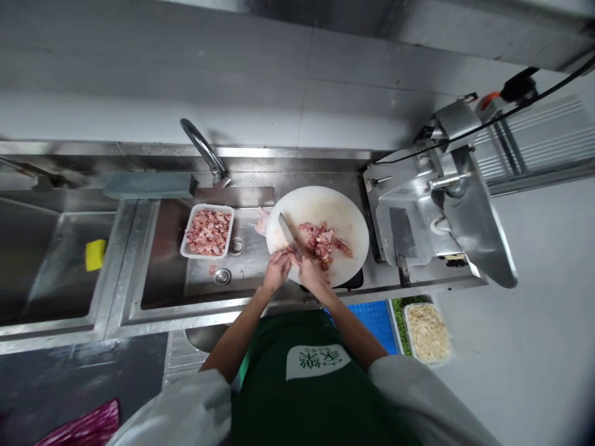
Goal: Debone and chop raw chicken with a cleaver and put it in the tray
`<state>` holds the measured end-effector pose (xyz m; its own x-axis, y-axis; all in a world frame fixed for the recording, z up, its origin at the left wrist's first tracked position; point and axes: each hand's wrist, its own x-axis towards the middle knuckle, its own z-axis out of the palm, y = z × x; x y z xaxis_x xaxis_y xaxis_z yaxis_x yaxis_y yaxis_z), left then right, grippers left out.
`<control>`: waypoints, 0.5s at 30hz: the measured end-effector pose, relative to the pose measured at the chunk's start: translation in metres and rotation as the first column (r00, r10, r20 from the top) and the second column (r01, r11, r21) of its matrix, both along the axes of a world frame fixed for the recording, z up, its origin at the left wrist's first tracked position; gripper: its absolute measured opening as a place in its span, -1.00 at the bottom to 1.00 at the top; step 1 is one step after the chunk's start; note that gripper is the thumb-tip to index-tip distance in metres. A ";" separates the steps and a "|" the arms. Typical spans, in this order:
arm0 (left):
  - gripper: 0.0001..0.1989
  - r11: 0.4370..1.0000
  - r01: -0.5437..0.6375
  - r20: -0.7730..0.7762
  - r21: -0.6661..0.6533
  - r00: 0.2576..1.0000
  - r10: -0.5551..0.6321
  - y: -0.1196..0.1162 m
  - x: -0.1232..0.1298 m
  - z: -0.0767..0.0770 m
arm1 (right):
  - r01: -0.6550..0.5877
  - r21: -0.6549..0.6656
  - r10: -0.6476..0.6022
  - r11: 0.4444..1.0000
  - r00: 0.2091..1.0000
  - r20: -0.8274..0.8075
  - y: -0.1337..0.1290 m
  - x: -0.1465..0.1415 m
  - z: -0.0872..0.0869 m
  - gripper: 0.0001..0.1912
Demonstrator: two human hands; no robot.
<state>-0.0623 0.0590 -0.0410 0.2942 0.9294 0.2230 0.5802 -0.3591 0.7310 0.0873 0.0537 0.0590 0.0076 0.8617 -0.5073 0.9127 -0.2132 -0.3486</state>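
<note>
My right hand [311, 275] is closed around the handle of a kitchen knife [289, 232], its blade pointing away and to the left over the round white cutting board [344, 214]. At the board's near-left edge, my left hand [277, 267] has its fingers closed on a pale pink piece of raw meat, mostly hidden, right beside the blade. Chopped raw meat [322, 241] lies heaped on the board, to the right of the knife. A pale piece of raw poultry [262, 221] rests against the board's left side.
A white basket [183, 249] of cut meat stands in the sink [162, 272] at left, near a faucet [202, 145]. To the right, a cleaver [402, 232] lies across a clear tray beside a slicing machine [474, 204]. Below the counter are a blue crate [372, 319] and a tub of pale strips [427, 331].
</note>
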 end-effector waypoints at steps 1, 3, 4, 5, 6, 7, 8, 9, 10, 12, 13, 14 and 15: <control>-0.69 1.000 0.029 -0.012 -0.002 0.999 -0.029 0.004 -0.003 0.003 | 0.024 0.012 -0.024 1.000 1.000 -0.004 0.000 0.006 0.003 -0.69; -0.64 0.992 0.123 -0.059 -0.013 0.991 -0.123 0.017 -0.012 0.012 | 0.086 0.082 -0.085 0.993 0.996 -0.016 -0.004 0.024 0.010 -0.69; -0.61 0.981 0.191 -0.095 -0.026 0.977 -0.192 0.026 -0.017 0.017 | 0.118 0.119 -0.116 0.986 0.993 -0.023 -0.007 0.034 0.013 -0.68; -0.58 0.961 0.272 -0.135 -0.048 0.952 -0.276 0.038 -0.020 0.022 | 0.145 0.147 -0.143 0.978 0.989 -0.028 -0.010 0.045 0.015 -0.67; -0.55 0.930 0.358 -0.175 -0.079 0.914 -0.367 0.050 -0.023 0.026 | 0.167 0.161 -0.165 0.973 0.986 -0.031 -0.014 0.056 0.018 -0.68; -0.55 0.889 0.443 -0.209 -0.114 0.864 -0.457 0.061 -0.023 0.029 | 0.187 0.168 -0.185 0.968 0.982 -0.029 -0.018 0.066 0.020 -0.69; -0.57 0.853 0.502 -0.236 -0.144 0.819 -0.523 0.070 -0.022 0.030 | 0.208 0.171 -0.207 0.963 0.978 -0.024 -0.023 0.073 0.021 -0.70; -0.60 0.836 0.525 -0.259 -0.159 0.795 -0.548 0.075 -0.018 0.030 | 0.230 0.171 -0.230 0.958 0.973 -0.020 -0.027 0.079 0.022 -0.71; -0.63 0.851 0.501 -0.279 -0.156 0.804 -0.525 0.075 -0.013 0.028 | 0.246 0.167 -0.246 0.955 0.969 -0.020 -0.032 0.082 0.022 -0.71; -0.64 0.937 0.331 -0.308 -0.110 0.885 -0.349 0.062 0.000 0.022 | 0.244 0.139 -0.244 0.960 0.970 -0.018 -0.040 0.081 0.021 -0.69; -0.61 0.974 0.212 -0.309 -0.077 0.924 -0.225 0.049 0.007 0.018 | 0.220 0.118 -0.220 0.968 0.975 -0.011 -0.043 0.079 0.020 -0.68; -0.57 0.994 0.099 -0.297 -0.045 0.949 -0.108 0.035 0.013 0.014 | 0.185 0.097 -0.186 0.978 0.983 0.001 -0.046 0.075 0.020 -0.68; -0.54 1.000 -0.005 -0.270 -0.016 0.963 0.001 0.020 0.018 0.010 | 0.145 0.079 -0.147 0.986 0.989 0.015 -0.047 0.071 0.021 -0.67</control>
<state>-0.0444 0.0792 -0.0307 0.3387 0.9331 0.1206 0.7581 -0.3466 0.5524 0.1580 0.0069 0.0800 0.1461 0.8872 -0.4376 0.8810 -0.3178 -0.3504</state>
